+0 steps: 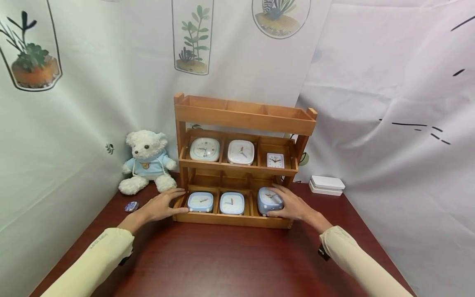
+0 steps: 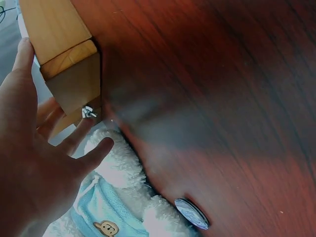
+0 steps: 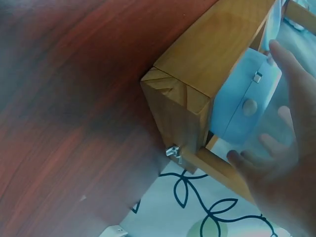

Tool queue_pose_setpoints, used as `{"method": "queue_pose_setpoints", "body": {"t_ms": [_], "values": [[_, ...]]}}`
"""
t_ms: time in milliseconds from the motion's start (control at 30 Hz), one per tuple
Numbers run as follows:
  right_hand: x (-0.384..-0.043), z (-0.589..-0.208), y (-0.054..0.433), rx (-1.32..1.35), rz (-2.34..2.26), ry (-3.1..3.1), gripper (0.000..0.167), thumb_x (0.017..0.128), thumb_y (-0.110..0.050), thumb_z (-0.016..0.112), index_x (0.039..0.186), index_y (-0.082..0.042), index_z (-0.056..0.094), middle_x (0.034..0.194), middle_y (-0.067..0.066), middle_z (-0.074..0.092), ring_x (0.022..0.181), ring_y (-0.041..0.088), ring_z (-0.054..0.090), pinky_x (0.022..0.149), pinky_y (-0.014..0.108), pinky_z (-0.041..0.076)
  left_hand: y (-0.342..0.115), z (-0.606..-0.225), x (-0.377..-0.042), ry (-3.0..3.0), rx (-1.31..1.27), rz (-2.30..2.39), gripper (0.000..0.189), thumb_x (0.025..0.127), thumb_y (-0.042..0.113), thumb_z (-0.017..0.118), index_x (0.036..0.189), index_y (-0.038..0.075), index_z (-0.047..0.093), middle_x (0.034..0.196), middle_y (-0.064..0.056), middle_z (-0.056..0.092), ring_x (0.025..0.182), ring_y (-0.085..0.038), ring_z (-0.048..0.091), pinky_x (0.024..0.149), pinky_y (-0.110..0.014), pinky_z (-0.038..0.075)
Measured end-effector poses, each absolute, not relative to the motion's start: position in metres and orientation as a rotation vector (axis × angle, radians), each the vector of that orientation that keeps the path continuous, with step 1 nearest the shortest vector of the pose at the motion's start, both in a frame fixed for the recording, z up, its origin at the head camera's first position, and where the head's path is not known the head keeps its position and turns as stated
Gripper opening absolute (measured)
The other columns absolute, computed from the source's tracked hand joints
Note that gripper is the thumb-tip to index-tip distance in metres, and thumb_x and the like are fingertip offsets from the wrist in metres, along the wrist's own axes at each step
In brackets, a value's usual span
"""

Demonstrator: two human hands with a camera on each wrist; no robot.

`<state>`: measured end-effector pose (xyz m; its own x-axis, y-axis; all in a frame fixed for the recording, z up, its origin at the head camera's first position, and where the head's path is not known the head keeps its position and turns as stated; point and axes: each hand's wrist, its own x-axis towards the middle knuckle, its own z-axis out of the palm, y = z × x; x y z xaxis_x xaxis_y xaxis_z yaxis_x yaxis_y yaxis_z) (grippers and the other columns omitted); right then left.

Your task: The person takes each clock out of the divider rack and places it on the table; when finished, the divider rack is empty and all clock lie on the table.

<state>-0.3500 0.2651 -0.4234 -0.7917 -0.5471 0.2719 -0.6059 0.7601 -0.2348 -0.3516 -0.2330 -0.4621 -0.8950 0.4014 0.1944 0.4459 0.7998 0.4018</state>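
Right hand (image 1: 295, 206): as the blue clock (image 1: 267, 201) leans at lower right of the rack (image 1: 243, 116), clasping it, presumably steadying.
Left hand (image 1: 161, 205): fingers apart at the rack's left end, probably bracing.

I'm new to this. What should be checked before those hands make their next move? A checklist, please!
1. Right hand at the lower right clock: ok.
2. Firm grip on that clock: cannot tell; contact of all the fingers is unclear.
3. That clock lined up with the left blue clock and middle blue clock: not ok; it sits askew.
4. Left hand free: ok; fingers spread, holding nothing.
5. Left hand touching the wooden shelf: cannot tell.
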Motion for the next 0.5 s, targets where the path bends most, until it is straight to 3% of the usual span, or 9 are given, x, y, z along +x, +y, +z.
{"method": "queue_pose_setpoints", "body": {"t_ms": [367,500], "values": [[-0.364,-0.427,0.262,1.040,0.520,-2.784,0.073,0.082,-0.036,0.090,0.145,-0.011,0.061,0.152,0.019,0.050,0.132,0.039,0.054,0.099,0.058,0.050,-0.235,-0.464,-0.354,-2.894,-0.677,-0.712,0.093,0.086,0.070,0.072,0.150,0.004,0.055,0.156,-0.021,0.046,0.145,-0.050,0.038,0.104,-0.070,0.040],[-0.366,-0.429,0.264,1.029,0.479,-2.768,0.072,0.082,-0.038,0.091,0.144,-0.014,0.063,0.149,0.018,0.052,0.125,0.037,0.058,0.095,0.055,0.052,-0.234,-0.464,-0.356,-2.888,-0.679,-0.713,0.093,0.086,0.069,0.072,0.149,0.003,0.056,0.156,-0.022,0.047,0.144,-0.050,0.039,0.104,-0.069,0.040]]}}
